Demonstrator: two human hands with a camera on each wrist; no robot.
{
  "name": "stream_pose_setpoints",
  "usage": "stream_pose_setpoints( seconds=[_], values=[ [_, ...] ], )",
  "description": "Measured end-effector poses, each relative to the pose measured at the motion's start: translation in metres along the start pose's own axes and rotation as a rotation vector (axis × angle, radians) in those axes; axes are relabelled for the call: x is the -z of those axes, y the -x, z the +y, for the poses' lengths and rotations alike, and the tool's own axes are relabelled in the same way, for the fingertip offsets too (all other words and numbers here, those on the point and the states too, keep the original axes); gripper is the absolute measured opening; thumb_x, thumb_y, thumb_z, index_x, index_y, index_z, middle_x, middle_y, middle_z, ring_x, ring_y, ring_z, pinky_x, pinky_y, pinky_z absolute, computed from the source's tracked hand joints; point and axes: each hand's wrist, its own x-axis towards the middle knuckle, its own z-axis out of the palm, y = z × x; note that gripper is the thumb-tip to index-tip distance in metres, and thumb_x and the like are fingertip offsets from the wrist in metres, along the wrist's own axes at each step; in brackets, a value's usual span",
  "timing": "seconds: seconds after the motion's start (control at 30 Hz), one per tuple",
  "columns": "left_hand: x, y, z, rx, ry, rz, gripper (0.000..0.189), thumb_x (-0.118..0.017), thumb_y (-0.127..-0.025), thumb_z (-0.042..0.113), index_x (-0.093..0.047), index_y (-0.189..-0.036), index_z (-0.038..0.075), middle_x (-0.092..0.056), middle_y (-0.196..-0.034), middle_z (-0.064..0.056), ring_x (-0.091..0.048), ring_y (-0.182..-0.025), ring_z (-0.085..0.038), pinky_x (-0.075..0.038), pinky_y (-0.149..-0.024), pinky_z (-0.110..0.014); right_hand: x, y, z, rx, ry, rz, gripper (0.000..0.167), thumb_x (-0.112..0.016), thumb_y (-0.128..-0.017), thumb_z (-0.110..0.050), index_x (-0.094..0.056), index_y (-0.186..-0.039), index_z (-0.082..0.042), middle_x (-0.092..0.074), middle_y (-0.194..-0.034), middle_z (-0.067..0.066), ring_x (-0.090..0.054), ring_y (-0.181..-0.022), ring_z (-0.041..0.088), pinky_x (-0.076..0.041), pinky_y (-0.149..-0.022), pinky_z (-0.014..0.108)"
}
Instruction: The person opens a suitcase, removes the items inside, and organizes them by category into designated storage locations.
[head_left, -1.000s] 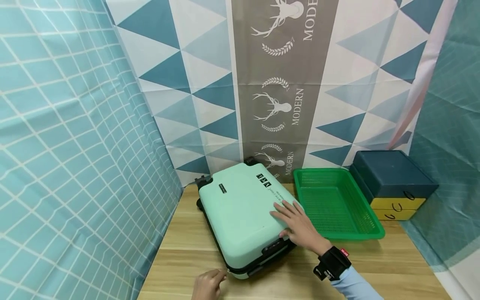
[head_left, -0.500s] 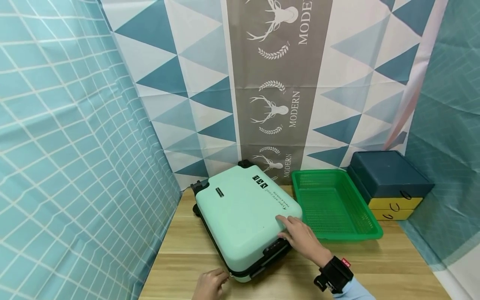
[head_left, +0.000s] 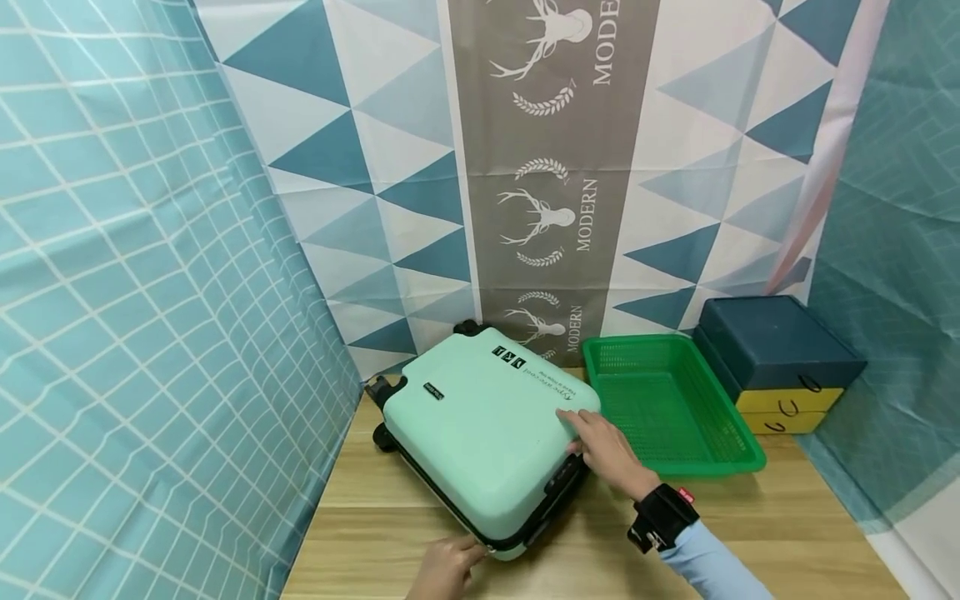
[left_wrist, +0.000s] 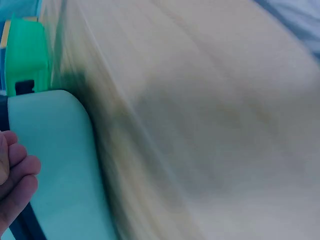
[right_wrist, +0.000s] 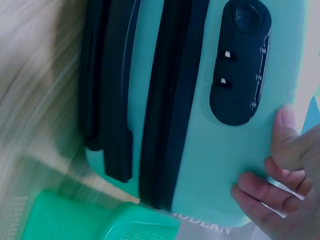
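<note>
Closest, the left hand (head_left: 446, 567) is bending its fingers by the black zip (right_wrist: 170, 100) at the near corner of the suitcase (head_left: 487, 442); you cannot tell if they are pinching anything. The pale green suitcase is lying with a big side up on the wooden table (head_left: 360, 500). Farther along, the right hand (head_left: 606, 450) is resting on its edge near the lock (right_wrist: 240, 65), thumb apart from the loosely bent fingers. Beyond that, a green basket (head_left: 660, 417) is sitting beside a blue and yellow box (head_left: 780, 342). A patterned cloth (head_left: 540, 167) is hanging behind.
</note>
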Motion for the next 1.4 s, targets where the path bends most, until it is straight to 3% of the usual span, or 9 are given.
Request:
stream_pose_setpoints(
  seconds=[0.27,0.47,0.53,0.63,0.73,0.83,1.0,1.2,1.4],
  values=[
    [-0.012,-0.035,0.013,-0.026,-0.008,-0.079,0.029,-0.07,-0.065,-0.011,-0.062,-0.063,0.017,-0.047,-0.059,0.008,-0.03,-0.05,0.004,-0.015,-0.05,-0.011,-0.002,-0.016,0.011,-0.087,0.064,-0.069,0.071,-0.069,-0.083,0.016,-0.051,-0.146,-0.013,-0.048,-0.09,0.009,-0.034,-0.059,0.013,-0.024,-0.051,0.026],
    [-0.018,-0.042,0.021,0.005,-0.011,-0.134,0.032,-0.067,-0.064,-0.011,-0.057,-0.06,0.019,-0.044,-0.056,0.008,-0.022,-0.049,0.003,-0.011,-0.048,-0.014,0.006,-0.007,-0.006,-0.146,0.174,-0.147,0.067,-0.065,-0.088,0.009,-0.048,-0.148,-0.015,-0.055,-0.099,0.023,-0.039,-0.051,0.017,-0.028,-0.045,0.028],
    [-0.018,-0.041,0.022,0.016,-0.001,-0.147,0.029,-0.072,-0.069,-0.008,-0.061,-0.063,0.018,-0.048,-0.058,0.009,-0.028,-0.049,0.004,-0.015,-0.046,-0.014,0.008,0.0,-0.014,-0.121,0.173,-0.123,0.055,-0.067,-0.092,-0.002,-0.053,-0.145,-0.014,-0.058,-0.098,0.023,-0.05,-0.056,0.022,-0.036,-0.045,0.03],
    [-0.019,-0.037,0.021,0.028,0.011,-0.167,0.025,-0.077,-0.075,-0.001,-0.063,-0.065,0.018,-0.05,-0.058,0.01,-0.037,-0.048,0.003,-0.021,-0.043,-0.014,0.007,0.009,-0.027,-0.076,0.106,-0.105,0.048,-0.066,-0.097,-0.025,-0.056,-0.142,-0.01,-0.059,-0.117,0.031,-0.066,-0.083,0.038,-0.052,-0.055,0.041],
    [-0.02,-0.036,0.021,0.027,0.028,-0.172,0.022,-0.079,-0.078,0.003,-0.065,-0.067,0.016,-0.054,-0.059,0.01,-0.046,-0.05,0.002,-0.029,-0.043,-0.013,0.004,0.015,-0.039,-0.083,-0.026,-0.164,0.066,-0.06,-0.097,-0.045,-0.046,-0.148,-0.006,-0.037,-0.143,0.04,-0.053,-0.119,0.052,-0.054,-0.075,0.051],
    [-0.019,-0.039,0.02,0.03,0.069,-0.198,0.019,-0.077,-0.081,0.001,-0.068,-0.071,0.015,-0.057,-0.061,0.009,-0.052,-0.053,0.001,-0.035,-0.047,-0.012,-0.001,0.017,-0.046,-0.154,-0.135,-0.258,0.086,-0.057,-0.094,-0.058,-0.03,-0.156,-0.006,-0.011,-0.154,0.039,-0.027,-0.138,0.053,-0.044,-0.096,0.059],
    [-0.018,-0.048,0.022,0.056,0.099,-0.267,0.016,-0.075,-0.083,0.0,-0.072,-0.076,0.014,-0.059,-0.064,0.009,-0.054,-0.056,0.002,-0.039,-0.05,-0.011,-0.003,0.014,-0.046,-0.229,-0.204,-0.334,0.103,-0.06,-0.087,-0.066,-0.015,-0.158,-0.006,0.008,-0.157,0.034,-0.005,-0.144,0.049,-0.024,-0.105,0.07],
    [-0.03,-0.069,0.025,0.074,0.069,-0.355,0.02,-0.074,-0.085,0.001,-0.068,-0.073,0.015,-0.054,-0.061,0.009,-0.052,-0.056,0.001,-0.034,-0.052,-0.012,0.003,0.006,-0.022,-0.223,-0.247,-0.365,0.105,-0.063,-0.085,-0.067,-0.013,-0.16,-0.013,0.008,-0.161,0.026,-0.014,-0.143,0.049,-0.028,-0.104,0.068],
    [-0.045,-0.09,0.025,0.0,0.09,-0.369,0.039,-0.071,-0.087,-0.001,-0.048,-0.062,0.018,-0.028,-0.054,0.01,-0.018,-0.051,0.002,-0.017,-0.053,-0.015,0.017,0.003,-0.006,-0.096,-0.218,-0.331,0.089,-0.065,-0.087,-0.058,-0.032,-0.156,-0.013,-0.01,-0.16,0.028,-0.02,-0.142,0.051,-0.031,-0.103,0.066]
  ],
)
